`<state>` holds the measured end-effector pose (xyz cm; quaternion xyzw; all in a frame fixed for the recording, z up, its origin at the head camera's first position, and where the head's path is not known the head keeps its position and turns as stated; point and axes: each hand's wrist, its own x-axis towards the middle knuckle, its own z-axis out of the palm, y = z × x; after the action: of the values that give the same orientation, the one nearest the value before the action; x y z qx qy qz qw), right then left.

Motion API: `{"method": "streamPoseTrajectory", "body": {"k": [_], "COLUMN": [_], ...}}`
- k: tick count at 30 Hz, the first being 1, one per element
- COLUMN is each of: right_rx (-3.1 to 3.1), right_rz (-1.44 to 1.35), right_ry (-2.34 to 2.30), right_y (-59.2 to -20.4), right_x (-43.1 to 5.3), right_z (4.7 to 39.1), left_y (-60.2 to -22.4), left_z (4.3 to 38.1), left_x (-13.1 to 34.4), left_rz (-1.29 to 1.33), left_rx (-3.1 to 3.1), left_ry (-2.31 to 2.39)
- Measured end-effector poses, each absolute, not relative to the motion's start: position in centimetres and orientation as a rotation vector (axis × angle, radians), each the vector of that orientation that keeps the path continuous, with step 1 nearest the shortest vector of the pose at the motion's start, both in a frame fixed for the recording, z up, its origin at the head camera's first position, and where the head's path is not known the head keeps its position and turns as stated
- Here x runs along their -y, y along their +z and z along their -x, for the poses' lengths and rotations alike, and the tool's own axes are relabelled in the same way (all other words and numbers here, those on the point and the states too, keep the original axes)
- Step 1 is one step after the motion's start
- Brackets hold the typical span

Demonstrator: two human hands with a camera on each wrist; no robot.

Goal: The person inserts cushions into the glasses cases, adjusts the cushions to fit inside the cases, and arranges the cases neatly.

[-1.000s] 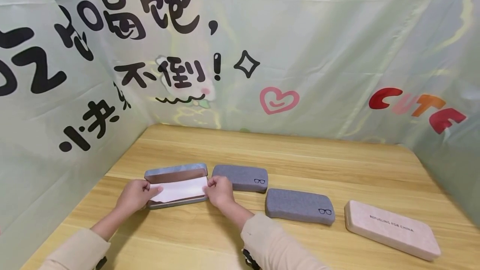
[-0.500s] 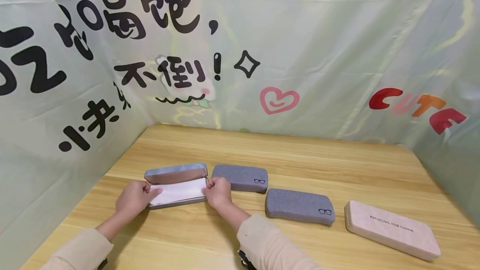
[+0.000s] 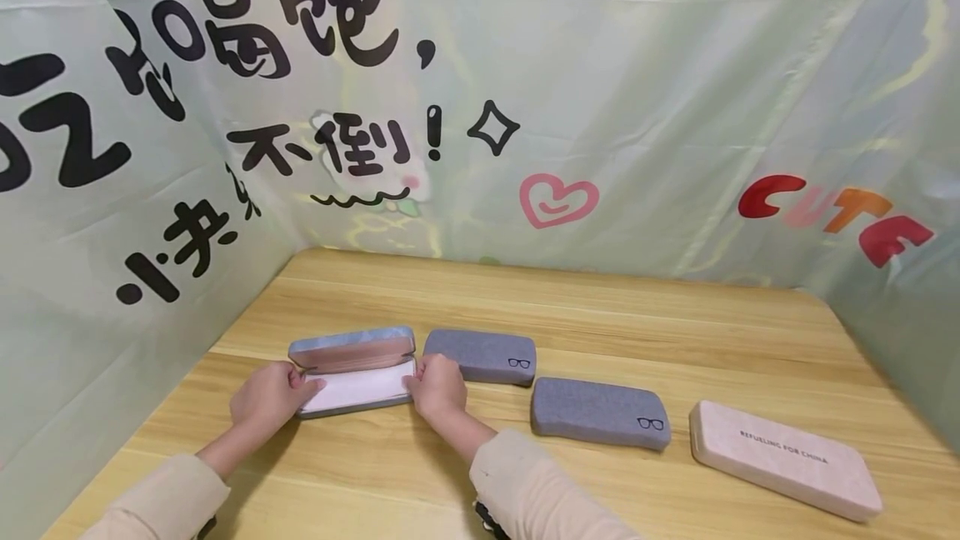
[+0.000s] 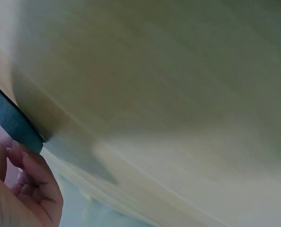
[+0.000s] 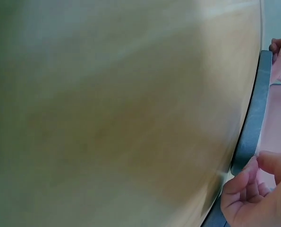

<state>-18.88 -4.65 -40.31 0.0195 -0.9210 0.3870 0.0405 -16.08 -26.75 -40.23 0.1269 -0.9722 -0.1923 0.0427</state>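
At the left of the table, a blue glasses case [image 3: 351,349] lies with its lid raised, its brownish-pink lining showing. A white cloth [image 3: 358,387] lies flat across its lower half. My left hand [image 3: 266,395] pinches the cloth at the left end, thumb on top and fingers curled by the case's edge. At the opposite end my right hand [image 3: 440,390] pinches it likewise. In the right wrist view the thumb and fingertips meet at the corner of the case [image 5: 253,118]. Whether anything lies beneath the cloth is hidden.
Right behind my right hand lies a grey-blue glasses case [image 3: 480,352]. A second grey-blue case [image 3: 600,412] is farther right, and a pink case [image 3: 783,458] with lettering lies at the far right. A printed curtain [image 3: 645,107] encloses the wooden table [image 3: 570,282].
The cloth has gone down from the level of the rim into the case's lower half and lies flatter, so more lid lining shows. Both hands have stayed at its ends.
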Motion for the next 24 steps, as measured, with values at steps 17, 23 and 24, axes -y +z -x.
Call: {"method": "streamPoseTrajectory", "body": {"k": [17, 23, 24], "right_rx": [2.833, 2.835, 2.837], "right_rz": [-0.243, -0.292, -0.297], "right_ry": [1.234, 1.369, 1.388], "right_y": [-40.3, -40.4, -40.5], "right_x": [3.7, 4.0, 4.1], "right_z": [18.3, 18.2, 18.2], "left_y": [-41.3, -41.7, -41.7], "left_z": [16.9, 17.0, 17.0], "left_x": [30.3, 30.9, 31.0], "left_rz": [0.233, 0.539, 0.542], "left_rx": [3.040, 2.962, 2.955], "left_ry": [-0.838, -0.818, -0.814]}}
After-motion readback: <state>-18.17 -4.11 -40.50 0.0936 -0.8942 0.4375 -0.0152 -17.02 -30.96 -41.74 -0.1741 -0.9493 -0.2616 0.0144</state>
